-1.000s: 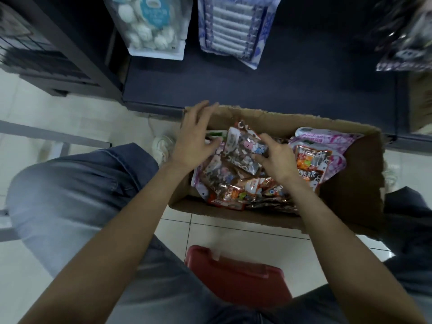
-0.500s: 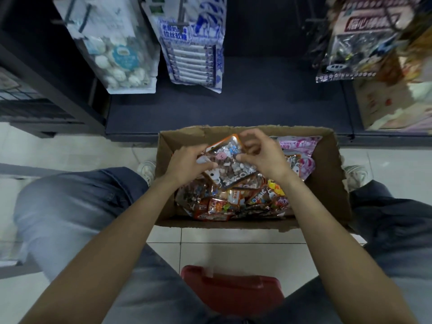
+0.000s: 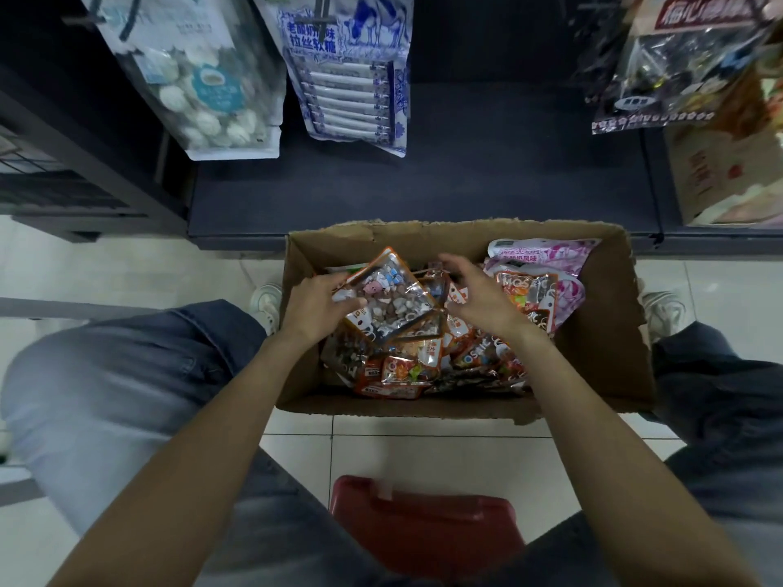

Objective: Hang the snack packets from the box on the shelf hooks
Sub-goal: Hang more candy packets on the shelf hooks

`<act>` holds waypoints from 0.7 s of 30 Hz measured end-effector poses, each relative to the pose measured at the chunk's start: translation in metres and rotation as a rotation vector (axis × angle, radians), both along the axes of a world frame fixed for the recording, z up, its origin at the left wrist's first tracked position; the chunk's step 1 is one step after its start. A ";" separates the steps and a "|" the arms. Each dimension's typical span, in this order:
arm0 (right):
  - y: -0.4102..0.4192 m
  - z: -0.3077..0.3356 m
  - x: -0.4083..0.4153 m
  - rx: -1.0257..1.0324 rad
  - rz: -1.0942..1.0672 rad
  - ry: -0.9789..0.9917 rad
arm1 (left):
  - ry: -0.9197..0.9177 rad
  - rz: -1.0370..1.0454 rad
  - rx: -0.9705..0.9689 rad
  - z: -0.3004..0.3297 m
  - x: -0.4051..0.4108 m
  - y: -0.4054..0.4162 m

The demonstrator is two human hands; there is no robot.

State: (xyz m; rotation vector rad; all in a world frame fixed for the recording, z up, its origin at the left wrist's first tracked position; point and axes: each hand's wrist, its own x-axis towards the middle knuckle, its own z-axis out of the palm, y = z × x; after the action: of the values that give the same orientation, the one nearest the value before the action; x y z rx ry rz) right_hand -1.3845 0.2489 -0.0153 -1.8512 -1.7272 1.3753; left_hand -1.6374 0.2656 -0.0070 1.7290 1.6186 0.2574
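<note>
The person's left hand [image 3: 315, 309] grips one snack packet [image 3: 387, 296] by its left edge, thumb on the front, and holds it tilted above the rest of the pile. The packet has an orange border and a clear window showing small pale and brown sweets. The right hand [image 3: 476, 300] hovers just beside the packet's right edge with its fingers loosely spread and curved; it seems to hold nothing, though its fingertips are slightly blurred and may be brushing a packet beneath.

Under both hands sits an open cardboard box [image 3: 610, 332] on the tiled floor, between the person's knees. It is crowded with more orange packets [image 3: 402, 370] heaped on the near and left side, and pink packets [image 3: 546, 260] at the far right corner.

Beyond the box stands a dark shelf unit [image 3: 466, 175]. Goods already hang from hooks above it: a pale bag of round white sweets [image 3: 199, 82] on the left, a blue and white bag [image 3: 351, 78] beside it, and a silvery bag [image 3: 678, 65] on the right. A red stool [image 3: 423, 527] shows near the bottom, under the person.

The step in hand looks like picking out one packet, with hanging not yet begun. Next, the packet most likely needs turning so that its top edge faces up, then lifting to a free hook and threading its hang hole over the tip.
</note>
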 end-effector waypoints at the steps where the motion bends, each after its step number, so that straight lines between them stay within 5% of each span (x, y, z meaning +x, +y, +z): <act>1: 0.000 -0.002 -0.004 -0.057 0.009 -0.002 | -0.015 0.020 -0.010 -0.001 -0.002 0.001; 7: -0.001 -0.023 -0.016 -0.202 -0.275 0.131 | -0.130 0.211 -0.061 -0.001 -0.004 0.003; 14: -0.002 0.018 -0.008 -0.010 -0.539 0.371 | -0.248 0.338 -0.036 0.021 -0.011 0.003; 21: 0.002 0.119 0.011 0.403 -0.565 0.348 | 0.072 0.177 0.307 0.089 -0.035 0.011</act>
State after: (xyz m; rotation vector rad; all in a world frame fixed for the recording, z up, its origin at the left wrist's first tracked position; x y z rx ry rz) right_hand -1.3731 0.2510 0.1035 -1.5824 -1.0894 0.9619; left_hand -1.6719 0.2764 0.0825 1.8373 1.8652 0.5599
